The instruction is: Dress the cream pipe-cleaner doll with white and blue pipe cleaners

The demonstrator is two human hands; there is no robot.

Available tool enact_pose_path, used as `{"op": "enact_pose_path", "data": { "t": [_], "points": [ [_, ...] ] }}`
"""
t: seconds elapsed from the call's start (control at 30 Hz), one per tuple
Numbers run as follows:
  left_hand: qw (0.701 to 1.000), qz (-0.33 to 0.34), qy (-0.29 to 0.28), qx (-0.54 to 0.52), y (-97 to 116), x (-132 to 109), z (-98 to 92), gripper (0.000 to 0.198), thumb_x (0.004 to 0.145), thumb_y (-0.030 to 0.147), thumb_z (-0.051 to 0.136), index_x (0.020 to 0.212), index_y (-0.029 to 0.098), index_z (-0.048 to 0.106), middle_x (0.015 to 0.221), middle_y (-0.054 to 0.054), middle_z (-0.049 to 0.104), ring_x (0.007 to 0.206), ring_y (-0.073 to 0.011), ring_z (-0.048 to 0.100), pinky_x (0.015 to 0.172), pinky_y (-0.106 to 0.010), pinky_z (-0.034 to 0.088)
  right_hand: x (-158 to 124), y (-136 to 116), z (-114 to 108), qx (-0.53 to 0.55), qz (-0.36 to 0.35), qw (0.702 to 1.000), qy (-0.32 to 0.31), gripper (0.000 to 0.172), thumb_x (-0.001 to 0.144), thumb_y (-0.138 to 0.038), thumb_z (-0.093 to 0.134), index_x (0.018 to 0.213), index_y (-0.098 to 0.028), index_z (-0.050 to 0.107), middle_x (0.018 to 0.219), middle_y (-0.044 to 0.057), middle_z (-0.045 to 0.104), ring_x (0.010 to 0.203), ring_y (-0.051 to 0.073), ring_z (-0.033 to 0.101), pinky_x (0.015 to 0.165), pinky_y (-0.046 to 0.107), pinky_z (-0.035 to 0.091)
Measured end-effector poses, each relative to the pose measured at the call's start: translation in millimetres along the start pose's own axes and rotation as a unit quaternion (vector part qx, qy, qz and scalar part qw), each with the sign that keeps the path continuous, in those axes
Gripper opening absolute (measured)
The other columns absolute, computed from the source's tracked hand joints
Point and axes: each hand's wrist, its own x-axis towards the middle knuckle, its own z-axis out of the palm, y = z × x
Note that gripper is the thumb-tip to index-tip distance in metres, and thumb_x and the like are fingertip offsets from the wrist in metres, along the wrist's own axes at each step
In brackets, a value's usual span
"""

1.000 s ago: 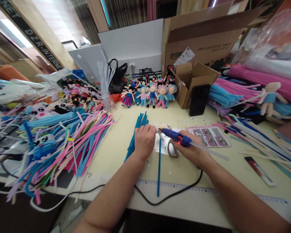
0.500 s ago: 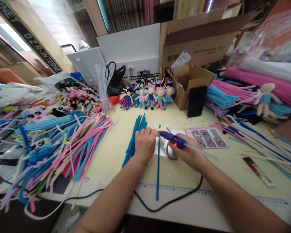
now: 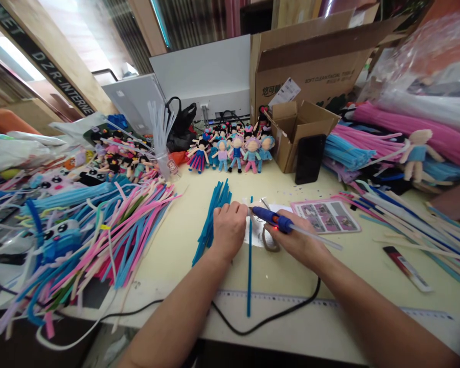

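My left hand (image 3: 229, 228) rests knuckles-up on the table, fingers curled and pinched over the upper part of a single blue pipe cleaner (image 3: 249, 271) that runs toward me. My right hand (image 3: 299, 240) grips a blue glue gun (image 3: 273, 219) with a red light and a clear glue stick out the back. Its nozzle points left, almost touching my left fingertips. A bundle of blue pipe cleaners (image 3: 211, 217) lies just left of my left hand. A white sheet (image 3: 258, 230) lies under the nozzle.
A heap of coloured pipe cleaners (image 3: 99, 230) fills the left. Small dolls (image 3: 230, 151) stand at the back beside cardboard boxes (image 3: 297, 130) and a black phone (image 3: 309, 158). A black cord (image 3: 268, 314) loops near the front edge. A printed card (image 3: 325, 215) and more pipe cleaners lie right.
The view has shifted slightly. Both hands stay in place; the single blue pipe cleaner now reaches a little farther up past my left fingers.
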Motion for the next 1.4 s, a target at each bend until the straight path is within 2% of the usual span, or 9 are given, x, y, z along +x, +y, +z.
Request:
{"op": "enact_pose_path", "data": {
  "t": [0.2, 0.67, 0.87, 1.4],
  "points": [
    [1.000, 0.000, 0.003, 0.008, 0, 0, 1.5, 0.010, 0.087, 0.017, 0.045, 0.082, 0.021, 0.054, 0.083, -0.005, 0.058, 0.078, -0.0219, 0.048, 0.067, -0.038, 0.028, 1, -1, 1, -0.020, 0.020, 0.999, -0.015, 0.020, 0.076, -0.037, 0.055, 0.064, -0.023, 0.047, 0.063, 0.000, 0.056, 0.058, 0.015, 0.051, 0.050, 0.026, 0.031],
    [1.000, 0.000, 0.003, 0.003, 0, -1, 1.1, 0.010, 0.086, 0.016, 0.047, 0.082, 0.021, 0.054, 0.083, -0.006, 0.059, 0.077, -0.0216, 0.049, 0.068, -0.037, 0.029, 0, 3, 3, 0.011, -0.015, 1.000, 0.009, 0.017, 0.076, -0.036, 0.055, 0.066, -0.023, 0.050, 0.060, -0.001, 0.055, 0.056, 0.015, 0.052, 0.049, 0.025, 0.033],
    [1.000, -0.002, 0.003, -0.011, -1, -2, 0.6, 0.008, 0.086, 0.017, 0.047, 0.082, 0.021, 0.052, 0.084, -0.005, 0.058, 0.077, -0.0215, 0.049, 0.067, -0.037, 0.029, 1, 3, 4, 0.005, 0.008, 1.000, -0.011, 0.017, 0.075, -0.037, 0.056, 0.067, -0.023, 0.050, 0.063, 0.000, 0.057, 0.058, 0.016, 0.053, 0.050, 0.025, 0.034],
    [1.000, -0.017, 0.003, -0.015, 0, -5, 3.3, 0.004, 0.087, 0.018, 0.048, 0.084, 0.021, 0.050, 0.084, -0.003, 0.057, 0.078, -0.0191, 0.049, 0.065, -0.036, 0.027, 2, 11, 10, 0.022, -0.001, 0.999, -0.026, 0.023, 0.075, -0.045, 0.053, 0.068, -0.023, 0.054, 0.065, 0.001, 0.062, 0.060, 0.019, 0.058, 0.055, 0.027, 0.041]
  ]
}}
